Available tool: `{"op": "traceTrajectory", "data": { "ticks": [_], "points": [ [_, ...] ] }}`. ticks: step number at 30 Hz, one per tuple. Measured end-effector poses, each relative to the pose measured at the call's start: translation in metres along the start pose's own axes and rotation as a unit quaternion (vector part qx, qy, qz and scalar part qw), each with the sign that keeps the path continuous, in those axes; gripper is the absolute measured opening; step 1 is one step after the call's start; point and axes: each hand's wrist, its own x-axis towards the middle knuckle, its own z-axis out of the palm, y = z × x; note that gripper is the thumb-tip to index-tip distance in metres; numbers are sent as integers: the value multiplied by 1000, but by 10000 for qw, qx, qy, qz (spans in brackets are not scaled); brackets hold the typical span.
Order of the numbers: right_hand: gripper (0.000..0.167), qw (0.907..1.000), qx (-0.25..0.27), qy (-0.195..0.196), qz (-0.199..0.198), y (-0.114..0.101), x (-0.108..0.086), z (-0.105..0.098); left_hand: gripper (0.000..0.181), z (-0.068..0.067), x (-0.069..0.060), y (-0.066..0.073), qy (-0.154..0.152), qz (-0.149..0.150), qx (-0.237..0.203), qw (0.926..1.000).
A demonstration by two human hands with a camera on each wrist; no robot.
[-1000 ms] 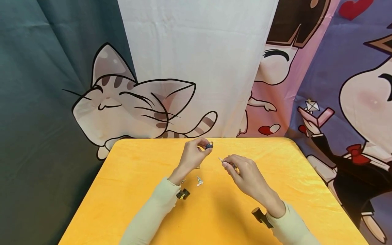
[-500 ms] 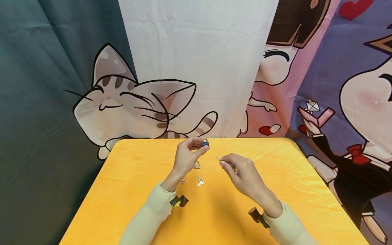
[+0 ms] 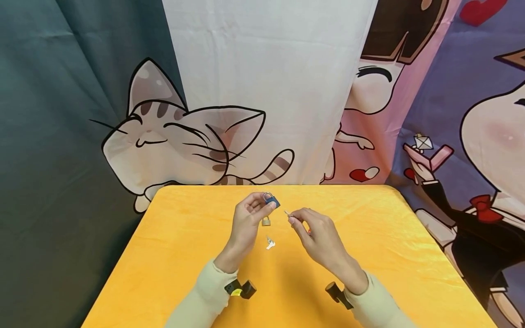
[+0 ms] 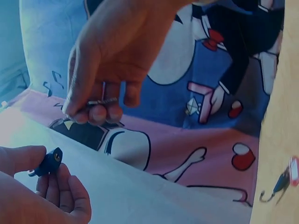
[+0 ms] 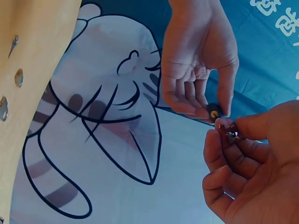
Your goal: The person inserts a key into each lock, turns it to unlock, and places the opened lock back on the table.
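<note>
In the head view my left hand (image 3: 245, 224) pinches a small blue padlock (image 3: 272, 200) between thumb and fingers, its shackle up. The left wrist view shows the keyhole end of the blue padlock (image 4: 51, 161) beyond my left fingertips. My right hand (image 3: 324, 234) pinches a small metal key (image 3: 289, 214) just right of the padlock, its tip toward it; the two look apart. The key (image 5: 229, 131) sits between thumb and forefinger in the right wrist view. A bit of red shows under the right palm.
On the yellow table (image 3: 184, 255), a brass padlock (image 3: 266, 222) stands beside my left hand, and small silver keys (image 3: 270, 243) lie nearer, between the forearms. A curtain (image 3: 262, 82) with cartoon figures hangs behind the table's far edge.
My left hand has moved left and turned the blue padlock, so more of its body shows. My right hand with the key has shifted left, closer to it. The brass padlock has come into fuller view.
</note>
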Motion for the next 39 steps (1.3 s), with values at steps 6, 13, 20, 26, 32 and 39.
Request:
{"op": "traceTrajectory", "data": {
  "ticks": [6, 13, 20, 26, 32, 39],
  "points": [
    [5, 10000, -44, 26, -3, -3, 1, 5, 22, 1, -8, 3, -178, -214, -795, 9964],
    [3, 9999, -42, 77, -118, -4, 1, 10, 22, 6, -14, 3, -180, -267, -1175, 9925],
    [6, 9999, 60, 68, -133, -6, 1, 12, 21, 9, -18, 2, -203, -326, -1340, 9902],
    [8, 9999, 70, 71, -96, -6, 0, 13, 20, 9, -20, 2, -176, -348, -1325, 9904],
    [13, 9998, 123, 105, -100, -8, 1, 12, 19, 10, -21, 1, -227, -381, -1350, 9899],
    [9, 9994, 193, 249, -161, -7, 0, 13, 21, 13, -23, 0, -269, -255, -1275, 9911]
  ]
}}
